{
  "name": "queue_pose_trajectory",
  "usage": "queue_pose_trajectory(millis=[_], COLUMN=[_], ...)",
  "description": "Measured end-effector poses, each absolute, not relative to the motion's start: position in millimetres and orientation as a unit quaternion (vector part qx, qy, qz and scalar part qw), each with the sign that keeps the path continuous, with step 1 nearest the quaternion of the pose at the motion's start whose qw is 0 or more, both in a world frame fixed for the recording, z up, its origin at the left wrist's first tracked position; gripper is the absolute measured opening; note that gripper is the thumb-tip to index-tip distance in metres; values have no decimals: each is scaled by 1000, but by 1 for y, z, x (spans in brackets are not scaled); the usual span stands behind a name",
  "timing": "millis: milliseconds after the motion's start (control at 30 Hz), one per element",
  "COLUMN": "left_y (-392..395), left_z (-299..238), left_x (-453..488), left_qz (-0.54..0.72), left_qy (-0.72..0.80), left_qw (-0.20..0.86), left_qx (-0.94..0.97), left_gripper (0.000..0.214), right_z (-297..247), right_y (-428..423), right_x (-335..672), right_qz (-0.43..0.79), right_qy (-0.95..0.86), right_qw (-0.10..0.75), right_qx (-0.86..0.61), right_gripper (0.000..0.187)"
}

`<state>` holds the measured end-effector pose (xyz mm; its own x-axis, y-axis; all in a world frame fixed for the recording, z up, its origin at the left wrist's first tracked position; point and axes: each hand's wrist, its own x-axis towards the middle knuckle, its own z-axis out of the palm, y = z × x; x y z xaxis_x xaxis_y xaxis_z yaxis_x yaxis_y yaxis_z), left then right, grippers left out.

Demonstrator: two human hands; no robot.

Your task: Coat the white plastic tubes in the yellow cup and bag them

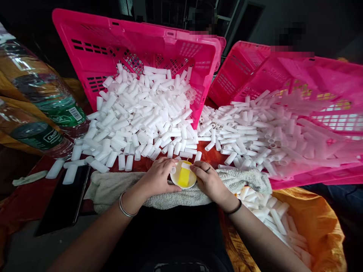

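Between my hands a small round white dish (175,177) with a yellow block (183,177), perhaps a sponge, sits on a folded grey-white towel (113,185). My left hand (159,175) curls at the dish's left edge, with a short white plastic tube (173,170) end-on at its fingertips. From the right, my right hand (209,181) pinches a short white tube-like piece (185,166) above the yellow block. A thin stick end shows just behind the dish. Several loose white tubes (147,113) are heaped beyond the hands.
Pink plastic crates (136,32) lie tipped behind the tubes, another pink crate (241,71) to the right. Two water bottles (65,113) and a dark phone (68,200) are at left. An orange sack (320,211) holding white tubes stands at lower right.
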<state>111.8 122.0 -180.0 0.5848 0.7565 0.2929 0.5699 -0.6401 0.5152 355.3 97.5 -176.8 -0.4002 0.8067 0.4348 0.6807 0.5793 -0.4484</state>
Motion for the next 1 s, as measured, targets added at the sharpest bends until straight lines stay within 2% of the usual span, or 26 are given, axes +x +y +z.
queue_pose_trajectory(millis=[133,200,333,533,700,867,1000], left_y=[122,121,121,120,119,118,119], left_z=[-182,-183,-182,-184,-186,-183,-182], left_x=[112,112,112,113,112,112,112], left_qz=[257,259,265,265,255,232,233], left_qy=[376,376,378,380,397,408,412], left_qw=[181,178,181,171,150,151,152], left_qx=[872,872,868,870,869,870,868], left_gripper=[85,82,85,90,86,87,88], right_z=[-169,-168,-168,-166,-165,-165,-165], right_y=[98,96,89,84,78,72,67], right_x=[355,355,359,360,359,358,358], right_qz=[203,184,142,264,185,289,185], right_qy=[-767,-773,-835,-766,-827,-773,-818], right_qw=[324,311,300,314,318,320,321], right_qx=[-515,-521,-439,-495,-425,-464,-440], right_gripper=[25,24,22,22,18,25,21])
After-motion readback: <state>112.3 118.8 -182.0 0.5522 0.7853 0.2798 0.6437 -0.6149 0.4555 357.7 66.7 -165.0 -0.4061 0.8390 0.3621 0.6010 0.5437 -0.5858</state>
